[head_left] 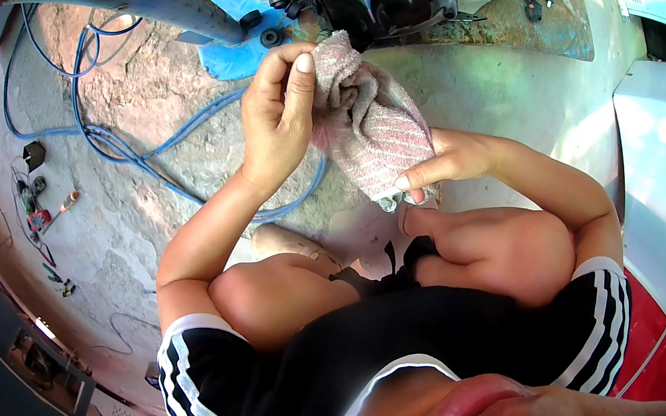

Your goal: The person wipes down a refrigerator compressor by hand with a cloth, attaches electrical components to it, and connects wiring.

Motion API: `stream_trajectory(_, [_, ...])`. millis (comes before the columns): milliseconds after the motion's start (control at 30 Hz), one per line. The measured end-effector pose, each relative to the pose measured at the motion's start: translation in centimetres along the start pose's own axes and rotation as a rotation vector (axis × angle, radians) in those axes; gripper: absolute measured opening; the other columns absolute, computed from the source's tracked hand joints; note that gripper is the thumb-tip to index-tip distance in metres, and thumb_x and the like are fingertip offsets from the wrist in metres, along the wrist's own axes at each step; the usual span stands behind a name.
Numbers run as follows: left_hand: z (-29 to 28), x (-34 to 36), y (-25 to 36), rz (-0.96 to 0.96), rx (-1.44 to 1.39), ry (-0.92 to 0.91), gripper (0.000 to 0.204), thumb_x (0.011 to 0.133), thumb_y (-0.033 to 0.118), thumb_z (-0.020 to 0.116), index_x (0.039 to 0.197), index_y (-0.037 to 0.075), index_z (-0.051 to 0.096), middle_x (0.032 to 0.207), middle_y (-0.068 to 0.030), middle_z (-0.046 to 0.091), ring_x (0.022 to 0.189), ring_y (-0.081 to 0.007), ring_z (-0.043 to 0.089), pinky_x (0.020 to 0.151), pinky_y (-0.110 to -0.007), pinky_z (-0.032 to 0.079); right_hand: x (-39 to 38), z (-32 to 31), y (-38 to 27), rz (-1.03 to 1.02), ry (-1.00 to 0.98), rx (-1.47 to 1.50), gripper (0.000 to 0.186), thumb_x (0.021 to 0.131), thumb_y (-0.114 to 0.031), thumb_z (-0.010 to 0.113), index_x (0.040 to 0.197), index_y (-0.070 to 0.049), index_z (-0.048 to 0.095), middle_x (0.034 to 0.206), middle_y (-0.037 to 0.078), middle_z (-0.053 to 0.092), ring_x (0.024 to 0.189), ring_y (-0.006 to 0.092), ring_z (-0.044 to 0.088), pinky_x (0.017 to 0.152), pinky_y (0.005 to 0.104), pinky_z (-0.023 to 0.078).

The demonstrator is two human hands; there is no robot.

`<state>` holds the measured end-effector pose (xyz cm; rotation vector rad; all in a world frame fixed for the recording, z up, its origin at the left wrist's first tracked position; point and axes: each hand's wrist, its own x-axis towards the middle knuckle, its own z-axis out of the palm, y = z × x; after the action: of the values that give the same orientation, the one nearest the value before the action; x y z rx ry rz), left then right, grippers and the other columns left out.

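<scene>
A crumpled pink-and-grey striped cloth (369,130) hangs between my hands above my bent knees. My left hand (282,117) pinches its upper corner between thumb and curled fingers, just below a black compressor (373,11) with a copper stub and a white label. My right hand (450,162) grips the lower right part of the cloth, thumb across the front and most fingers hidden by the fabric.
Blue hose (163,147) loops over the worn floor (162,79). A grey post (169,10) and blue mat (231,56) lie beyond. Tools (41,219) are scattered at left. A rusty plate (565,39) holds the compressor; white panels (657,154) stand at right.
</scene>
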<state>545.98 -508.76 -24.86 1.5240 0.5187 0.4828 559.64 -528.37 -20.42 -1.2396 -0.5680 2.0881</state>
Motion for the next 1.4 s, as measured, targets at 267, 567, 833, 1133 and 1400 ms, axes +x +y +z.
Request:
stream_trajectory(267, [-0.6,2.5,0.0,0.276,0.444,0.009,0.016,0.092,0.015,0.061,0.101,0.003,0.068,0.097,-0.0138,0.064,0.094,-0.0298,0.059,0.085,-0.038,0.045,-0.3,0.6,-0.3,-0.03,-0.06,0.002,0.024,0.091,-0.019,0.061,0.108,-0.003,0.059,0.09,0.004,0.061,0.079,0.0135,0.058,0.074,0.0299,0.047])
stream_trajectory(567, [-0.2,1.7,3.1,0.377,0.524,-0.269,0.04,0.09,0.031,0.064,0.117,0.002,0.061,0.114,-0.0157,0.062,0.108,-0.0317,0.055,0.096,-0.038,0.042,0.2,1.1,0.3,-0.038,-0.047,0.027,0.025,0.089,-0.018,0.061,0.108,-0.002,0.059,0.092,0.004,0.061,0.079,0.0136,0.059,0.074,0.0304,0.048])
stream_trajectory(833, [1.0,2.1,2.9,0.502,0.897,-0.13,0.038,0.081,0.038,0.071,0.107,0.01,0.069,0.099,-0.0065,0.061,0.091,-0.0271,0.054,0.081,-0.039,0.042,0.2,1.5,0.1,-0.036,-0.029,-0.018,0.023,0.088,-0.018,0.06,0.107,-0.003,0.059,0.088,0.004,0.061,0.078,0.0131,0.058,0.073,0.0304,0.047])
stream_trajectory(1133, [2.1,3.0,2.1,0.456,0.877,0.01,0.027,0.081,0.036,0.072,0.091,0.011,0.075,0.082,-0.0037,0.056,0.084,-0.0253,0.053,0.082,-0.038,0.038,0.8,2.1,0.6,-0.075,-0.019,-0.025,0.021,0.087,-0.021,0.06,0.101,-0.004,0.062,0.08,0.003,0.062,0.076,0.0115,0.057,0.07,0.0284,0.044])
stream_trajectory(1400, [2.2,2.0,2.6,0.49,0.791,-0.054,0.031,0.084,0.03,0.071,0.1,0.006,0.062,0.092,-0.0097,0.064,0.088,-0.0282,0.058,0.079,-0.038,0.043,0.2,2.2,0.4,-0.085,0.036,-0.057,0.021,0.087,-0.023,0.061,0.099,-0.006,0.064,0.077,0.001,0.063,0.073,0.0095,0.056,0.063,0.0256,0.043])
